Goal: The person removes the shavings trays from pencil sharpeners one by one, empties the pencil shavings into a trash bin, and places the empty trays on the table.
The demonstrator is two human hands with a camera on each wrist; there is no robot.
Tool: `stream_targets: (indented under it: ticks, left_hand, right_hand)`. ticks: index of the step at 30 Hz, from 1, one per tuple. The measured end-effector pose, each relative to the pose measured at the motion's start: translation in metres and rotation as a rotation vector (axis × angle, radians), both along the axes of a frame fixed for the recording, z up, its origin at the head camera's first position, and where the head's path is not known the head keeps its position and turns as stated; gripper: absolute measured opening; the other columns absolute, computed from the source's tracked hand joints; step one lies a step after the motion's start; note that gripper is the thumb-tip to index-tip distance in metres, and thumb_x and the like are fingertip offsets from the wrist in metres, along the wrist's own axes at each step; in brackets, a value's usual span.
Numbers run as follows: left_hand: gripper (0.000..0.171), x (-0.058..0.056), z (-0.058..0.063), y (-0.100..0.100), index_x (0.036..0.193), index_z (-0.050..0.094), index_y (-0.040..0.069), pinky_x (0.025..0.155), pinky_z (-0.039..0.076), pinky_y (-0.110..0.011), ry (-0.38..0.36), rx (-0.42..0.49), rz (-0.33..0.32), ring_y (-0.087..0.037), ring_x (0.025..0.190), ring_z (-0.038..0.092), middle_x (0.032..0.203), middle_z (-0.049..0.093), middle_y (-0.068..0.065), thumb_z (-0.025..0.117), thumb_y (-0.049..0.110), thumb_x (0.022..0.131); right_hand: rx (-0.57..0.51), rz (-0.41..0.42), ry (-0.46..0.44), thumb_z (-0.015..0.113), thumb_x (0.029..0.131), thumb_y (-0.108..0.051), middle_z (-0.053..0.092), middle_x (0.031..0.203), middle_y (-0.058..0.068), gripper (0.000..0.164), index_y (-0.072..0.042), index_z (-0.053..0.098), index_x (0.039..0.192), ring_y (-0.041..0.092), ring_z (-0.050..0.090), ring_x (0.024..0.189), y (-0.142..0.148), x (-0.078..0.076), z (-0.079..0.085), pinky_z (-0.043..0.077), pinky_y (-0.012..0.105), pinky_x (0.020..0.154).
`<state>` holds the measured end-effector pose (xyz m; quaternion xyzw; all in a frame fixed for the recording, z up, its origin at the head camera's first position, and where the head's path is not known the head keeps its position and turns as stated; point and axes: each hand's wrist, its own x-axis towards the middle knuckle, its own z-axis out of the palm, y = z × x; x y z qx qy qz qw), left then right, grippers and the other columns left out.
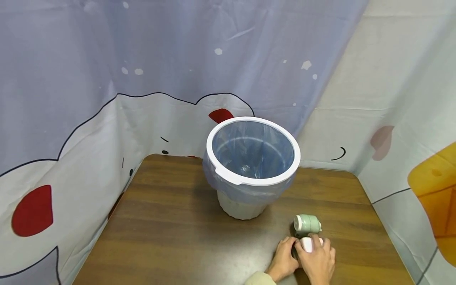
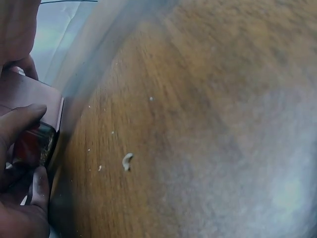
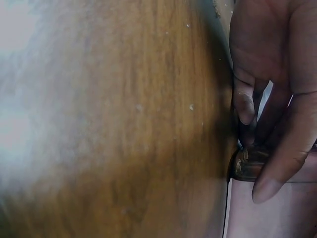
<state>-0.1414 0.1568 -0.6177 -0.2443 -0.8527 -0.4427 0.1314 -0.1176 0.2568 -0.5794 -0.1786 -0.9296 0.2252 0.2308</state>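
At the front right of the table, both hands work close together on a small pink box (image 1: 306,244) with a dark, glossy, see-through piece (image 2: 38,144) against its end. My right hand (image 1: 318,257) grips the pink part from above. My left hand (image 1: 285,259) pinches the dark piece; its thumb lies on top in the left wrist view. Something reddish shows through the dark piece there. Whether the two parts are joined cannot be told. The right wrist view also shows the pink surface (image 3: 267,213) beside the dark piece. Just behind the hands lies a pale green jar-like cylinder (image 1: 308,224) on its side.
A white bin (image 1: 242,208) with a bluish bag liner and white rim stands at the table's middle back. Small pale crumbs (image 2: 128,161) are scattered on the wooden table (image 1: 171,233). Patterned cloth (image 1: 171,51) hangs behind and at both sides.
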Motion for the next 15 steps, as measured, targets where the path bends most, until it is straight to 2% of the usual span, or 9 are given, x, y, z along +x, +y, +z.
stream_targets:
  ticks: [15]
  left_hand:
    - [0.042, -0.0016, 0.0001, -0.0031, 0.085, 0.054, 0.018, 0.069, 0.034, -0.007, -0.002, 0.016, -0.028, 0.0, 0.073, 0.048, 0.077, 0.05, 0.013, 0.072, 0.011, 0.048]
  right_hand:
    - [-0.015, -0.003, 0.031, 0.068, 0.057, -0.045, 0.044, 0.101, 0.013, 0.049, -0.016, 0.058, 0.095, 0.036, 0.038, 0.084, 0.0002, -0.0008, -0.0026, 0.033, 0.05, 0.06]
